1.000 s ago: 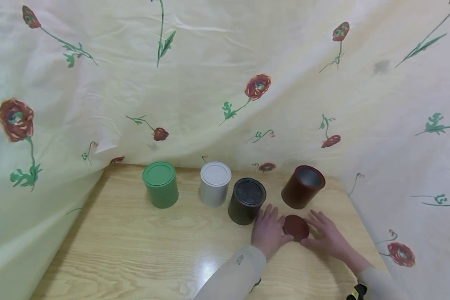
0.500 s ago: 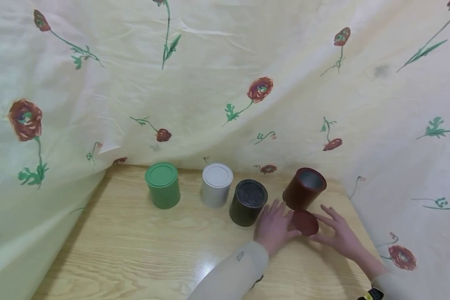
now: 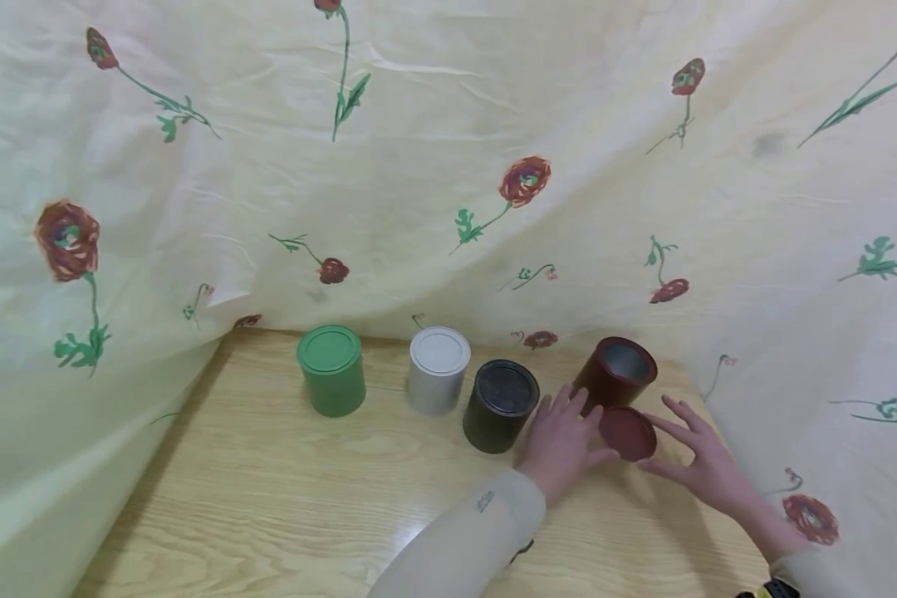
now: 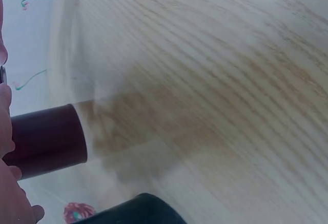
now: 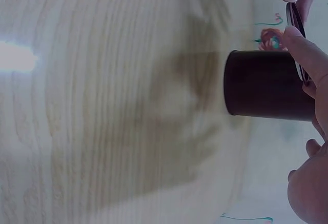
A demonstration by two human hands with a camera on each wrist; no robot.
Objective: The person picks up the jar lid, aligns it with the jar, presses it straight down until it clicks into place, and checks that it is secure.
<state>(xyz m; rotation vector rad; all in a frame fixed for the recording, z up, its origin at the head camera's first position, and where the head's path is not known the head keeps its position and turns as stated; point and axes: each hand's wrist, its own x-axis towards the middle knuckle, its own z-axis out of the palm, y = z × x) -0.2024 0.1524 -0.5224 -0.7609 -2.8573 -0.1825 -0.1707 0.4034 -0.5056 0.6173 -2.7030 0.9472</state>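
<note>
A round dark red lid (image 3: 628, 433) is held between both hands, just in front of the dark red can (image 3: 605, 380), which stands without a lid and shows its grey inside. My left hand (image 3: 564, 440) pinches the lid's left edge, its back close beside the black can (image 3: 497, 415). From the right, my right hand (image 3: 706, 469) pinches the opposite edge between thumb and fingers. The right wrist view shows the lid (image 5: 293, 16) edge-on, raised well off the table, with the can (image 5: 261, 85) behind it.
A green can (image 3: 332, 382) and a white can (image 3: 435, 382), both lidded, stand left of the black one along the back of the wooden table (image 3: 306, 498). Flower-patterned cloth (image 3: 389, 208) hangs behind and at both sides.
Both hands have lifted the lid off the table and carried it right and back towards the dark red can. The cans have kept their places; the head view has shifted slightly.
</note>
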